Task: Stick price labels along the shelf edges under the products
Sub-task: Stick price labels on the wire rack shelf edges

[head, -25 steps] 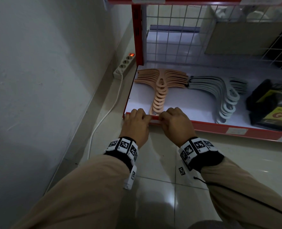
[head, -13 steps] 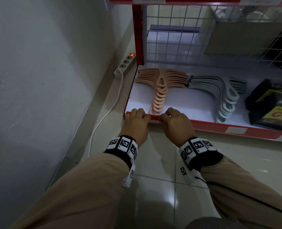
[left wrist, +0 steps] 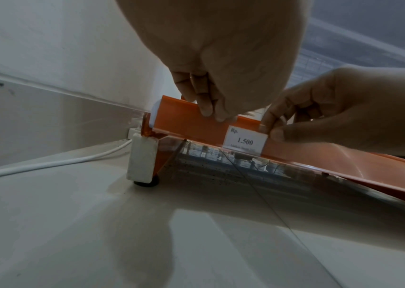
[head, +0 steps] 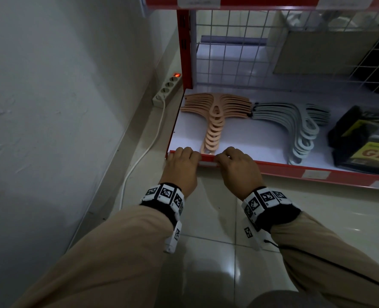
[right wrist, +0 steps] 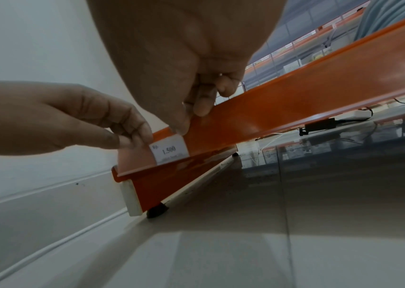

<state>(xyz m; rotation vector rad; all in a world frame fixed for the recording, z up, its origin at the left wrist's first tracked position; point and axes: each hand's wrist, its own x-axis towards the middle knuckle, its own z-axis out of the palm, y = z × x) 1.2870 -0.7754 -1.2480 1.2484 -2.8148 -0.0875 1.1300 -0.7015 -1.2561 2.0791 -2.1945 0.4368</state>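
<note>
A white price label (left wrist: 244,141) reading "Rp. 1.500" sits on the orange-red shelf edge strip (left wrist: 186,120) under the peach hangers (head: 215,121). My right hand (head: 237,167) pinches the label's upper right corner between thumb and forefinger (left wrist: 270,130). My left hand (head: 181,165) curls over the strip's top edge just left of the label (right wrist: 169,151), its fingertips (left wrist: 209,110) and thumb gripping the strip. From the head view only a white sliver of the label (head: 208,163) shows between the hands.
Grey hangers (head: 299,127) and a dark packaged item (head: 361,141) lie further right on the shelf. Two more labels (head: 316,174) are on the strip there. A power strip (head: 167,87) and its white cable (head: 144,156) run along the wall at left. The tiled floor lies below.
Both hands stay at the same spot on the shelf edge; nothing has visibly moved.
</note>
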